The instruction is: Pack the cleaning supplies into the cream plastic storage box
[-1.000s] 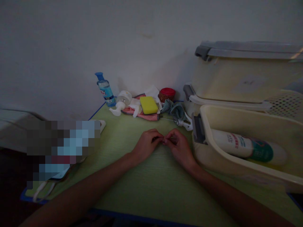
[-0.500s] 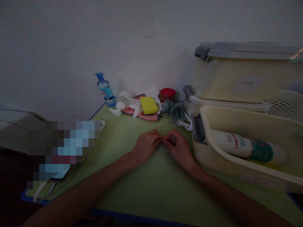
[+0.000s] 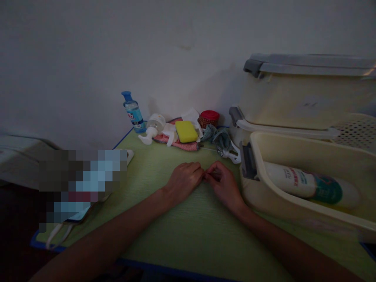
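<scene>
My left hand (image 3: 185, 179) rests low over the green tabletop (image 3: 182, 239) with its fingers curled together. Facing it, my right hand (image 3: 222, 182) pinches thumb and forefinger, and the fingertips of both hands meet. Whatever lies between them, if anything, is too small or hidden to make out. Beyond my hands lie a yellow sponge (image 3: 186, 131), a red checked cloth (image 3: 188, 146) and a crumpled grey-blue cloth (image 3: 220, 138).
On the right stands an open cream bin (image 3: 293, 209) holding a white-and-green bottle (image 3: 314, 186); lidded bins (image 3: 293, 100) are stacked behind. At the back are a blue bottle (image 3: 135, 115), a tipped pump bottle (image 3: 155, 124) and a red-lidded basket (image 3: 209, 118). A blurred-out phone-like device (image 3: 78, 214) lies left.
The fingers of my left hand have curled in further and its back has turned more upward. My right hand keeps its pinch. The whole view has shifted slightly.
</scene>
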`<action>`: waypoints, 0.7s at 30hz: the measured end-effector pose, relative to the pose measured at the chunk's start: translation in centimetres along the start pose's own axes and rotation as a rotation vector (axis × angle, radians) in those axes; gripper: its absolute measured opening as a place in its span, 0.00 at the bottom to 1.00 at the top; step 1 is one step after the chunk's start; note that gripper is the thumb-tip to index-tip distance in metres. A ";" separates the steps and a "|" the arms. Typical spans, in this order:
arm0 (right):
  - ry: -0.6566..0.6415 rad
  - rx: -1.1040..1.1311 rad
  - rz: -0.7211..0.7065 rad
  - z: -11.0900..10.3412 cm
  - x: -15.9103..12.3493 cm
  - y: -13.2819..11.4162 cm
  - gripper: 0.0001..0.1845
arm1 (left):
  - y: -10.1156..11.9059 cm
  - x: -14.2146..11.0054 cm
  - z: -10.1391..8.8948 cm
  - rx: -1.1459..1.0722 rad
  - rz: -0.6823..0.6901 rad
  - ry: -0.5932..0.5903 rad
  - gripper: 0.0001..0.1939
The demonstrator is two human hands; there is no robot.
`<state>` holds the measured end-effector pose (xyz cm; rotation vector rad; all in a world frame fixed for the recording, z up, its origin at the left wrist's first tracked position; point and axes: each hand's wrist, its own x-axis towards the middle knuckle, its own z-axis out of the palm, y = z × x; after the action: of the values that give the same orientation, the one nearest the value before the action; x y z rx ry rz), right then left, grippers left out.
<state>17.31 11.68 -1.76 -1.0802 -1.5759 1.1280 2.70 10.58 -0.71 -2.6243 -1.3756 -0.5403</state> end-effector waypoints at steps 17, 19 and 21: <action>0.007 0.029 0.000 0.1 0.1 -0.2 0.06 | 0.1 0.1 0.1 0.089 0.013 0.025 0.10; 0.013 0.012 -0.006 0.1 0.1 -0.2 0.06 | 0.2 0.1 0.1 0.081 0.004 0.018 0.10; 0.012 0.007 -0.008 0.0 0.2 -0.2 0.06 | 0.2 0.1 0.1 0.072 -0.005 0.010 0.11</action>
<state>17.19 11.80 -1.52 -1.0738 -1.5646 1.1188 2.88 10.57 -0.72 -2.5595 -1.3722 -0.4938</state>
